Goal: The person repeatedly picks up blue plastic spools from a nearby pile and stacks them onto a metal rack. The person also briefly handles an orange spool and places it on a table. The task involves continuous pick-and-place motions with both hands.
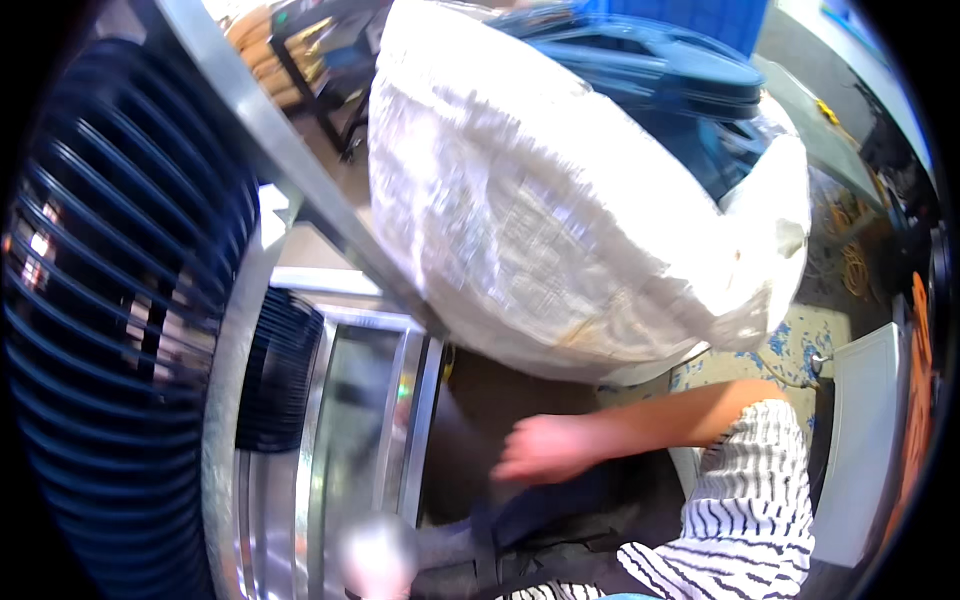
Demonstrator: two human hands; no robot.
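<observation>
My right hand (545, 447) comes in from the right on a bare forearm below a black-and-white striped sleeve. Its fingers look curled in, and no object shows in them; motion softens their outline. Below the hand lies dark blue cloth. At the lower left, a blurred pale, pinkish shape (378, 555) sits in front of a metal frame with glass-like panels (360, 430); it may be my left hand, but its fingers are smeared. Above my right hand bulges a large white woven sack (540, 230).
Black ribbed coils (120, 330) fill the left side beside a slanting metal bar (270, 140). Blue-grey plastic pieces (650, 70) pile behind the sack, near a blue bin (690, 20). A white panel (860, 440) stands at the right beside something orange (916, 390).
</observation>
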